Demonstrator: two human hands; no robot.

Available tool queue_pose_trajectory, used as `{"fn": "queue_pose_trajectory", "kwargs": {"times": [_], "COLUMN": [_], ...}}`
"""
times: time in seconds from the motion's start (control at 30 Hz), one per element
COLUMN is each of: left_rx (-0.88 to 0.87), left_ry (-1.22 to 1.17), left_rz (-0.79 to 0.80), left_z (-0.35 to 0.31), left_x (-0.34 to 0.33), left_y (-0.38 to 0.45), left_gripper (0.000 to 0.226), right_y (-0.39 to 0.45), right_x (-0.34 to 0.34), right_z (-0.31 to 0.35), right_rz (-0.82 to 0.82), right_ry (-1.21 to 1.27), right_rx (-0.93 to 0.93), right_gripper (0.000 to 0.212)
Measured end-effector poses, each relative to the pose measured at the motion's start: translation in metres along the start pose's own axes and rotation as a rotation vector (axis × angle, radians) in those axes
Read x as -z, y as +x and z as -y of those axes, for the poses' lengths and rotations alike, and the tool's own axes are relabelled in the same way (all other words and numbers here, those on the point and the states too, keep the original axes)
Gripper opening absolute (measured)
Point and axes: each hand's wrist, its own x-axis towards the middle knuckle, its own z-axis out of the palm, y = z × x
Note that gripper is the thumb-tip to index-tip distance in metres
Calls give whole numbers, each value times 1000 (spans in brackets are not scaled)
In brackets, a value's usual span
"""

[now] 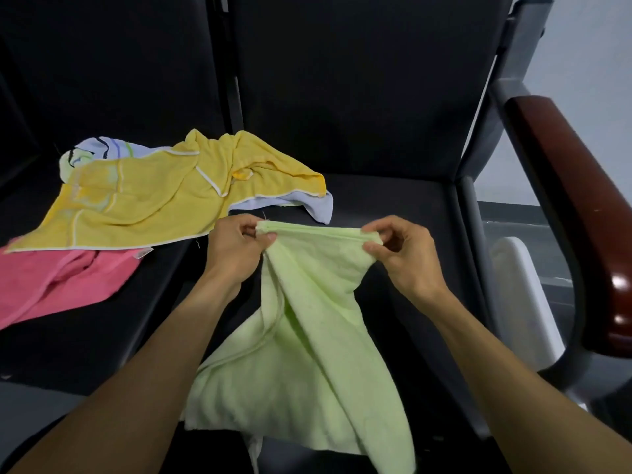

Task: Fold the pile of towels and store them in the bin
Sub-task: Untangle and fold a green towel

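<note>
A light green towel hangs from both my hands over a black seat. My left hand pinches its top edge at the left corner. My right hand pinches the same edge at the right corner. The rest of the towel droops toward me in loose folds. To the left lies a pile of unfolded towels: a yellow towel on top, a white towel with coloured stripes under it, and a pink towel at the near left. No bin can be made out for certain.
The towels lie on a row of black padded seats with tall backrests. A reddish wooden armrest on a grey frame stands at the right. Beyond it sits a white object on the floor.
</note>
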Motion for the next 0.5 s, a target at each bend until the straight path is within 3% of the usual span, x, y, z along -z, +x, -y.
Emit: {"fn": "queue_pose_trajectory", "kwargs": {"times": [0.07, 0.17, 0.3, 0.5], "left_rx": [-15, -45, -111, -231], "left_ry": [-14, -44, -101, -113], "left_rz": [-21, -53, -67, -87], "left_z": [-3, -17, -57, -131], "left_x": [3, 8, 23, 62], "left_y": [-2, -13, -37, -63], "left_gripper": [10, 12, 8, 15], "right_y": [-2, -13, -28, -38], "right_x": [2, 10, 24, 60], "right_z": [4, 21, 53, 138], "right_rz": [9, 6, -68, -163], "right_ry": [-5, -15, 22, -25], "right_rx": [12, 30, 71, 221], "right_gripper": [25, 4, 23, 20]}}
